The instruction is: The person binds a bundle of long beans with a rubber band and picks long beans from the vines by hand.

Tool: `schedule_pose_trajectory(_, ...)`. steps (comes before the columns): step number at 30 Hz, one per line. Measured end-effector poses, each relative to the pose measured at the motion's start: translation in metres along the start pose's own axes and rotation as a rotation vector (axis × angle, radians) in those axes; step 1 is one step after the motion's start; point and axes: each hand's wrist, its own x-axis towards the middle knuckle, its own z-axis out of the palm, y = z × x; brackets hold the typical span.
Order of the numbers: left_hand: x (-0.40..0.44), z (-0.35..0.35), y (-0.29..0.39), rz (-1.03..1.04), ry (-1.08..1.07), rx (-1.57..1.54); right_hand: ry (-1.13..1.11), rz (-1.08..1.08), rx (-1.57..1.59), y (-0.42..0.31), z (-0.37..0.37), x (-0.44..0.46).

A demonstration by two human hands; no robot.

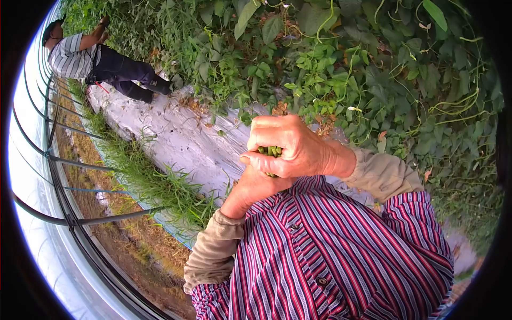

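My right hand (290,146) is closed around a bunch of green beans (273,151), whose cut ends show between the fingers and thumb. Just below and against it, my left hand (256,186) is closed on the same bunch, with its fingers mostly hidden. A sliver of green shows where the two hands meet. Both hands are in front of my striped shirt, and the rest of the beans is out of sight behind them.
Leafy bean vines (330,69) with long thin pods (461,106) fill the upper right. Pale ground sheeting (160,138) runs beside a grass strip (154,176). Greenhouse hoops (106,216) curve along the left. Another person (80,56) stands at the vines, upper left.
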Motion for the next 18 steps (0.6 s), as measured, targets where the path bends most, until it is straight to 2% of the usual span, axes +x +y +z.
schedule_pose_trajectory(2, 0.0, -0.001, 0.009, -0.05, 0.021, -0.243, 0.079, -0.034, 0.015, 0.0, 0.003, -0.002)
schedule_pose_trajectory(3, 0.0, -0.007, 0.016, -0.05, 0.02, -0.242, 0.08, -0.034, 0.015, -0.001, 0.003, -0.002)
schedule_pose_trajectory(5, -0.001, -0.022, 0.025, -0.184, -0.132, -0.49, 0.094, -0.045, 0.017, -0.003, 0.004, -0.003)
schedule_pose_trajectory(8, -0.001, -0.024, 0.019, -0.117, -0.108, -0.354, 0.142, -0.051, 0.035, -0.006, 0.008, 0.0)
schedule_pose_trajectory(10, -0.006, -0.021, 0.018, -0.334, -0.129, -0.566, 0.116, -0.07, 0.005, -0.007, 0.006, 0.001)
schedule_pose_trajectory(13, -0.008, -0.007, 0.016, -0.144, 0.07, -0.444, 0.109, -0.132, -0.061, -0.008, 0.004, 0.0)
schedule_pose_trajectory(18, -0.004, -0.003, 0.02, -0.062, 0.106, -0.251, 0.162, -0.154, -0.119, -0.006, 0.006, -0.004)
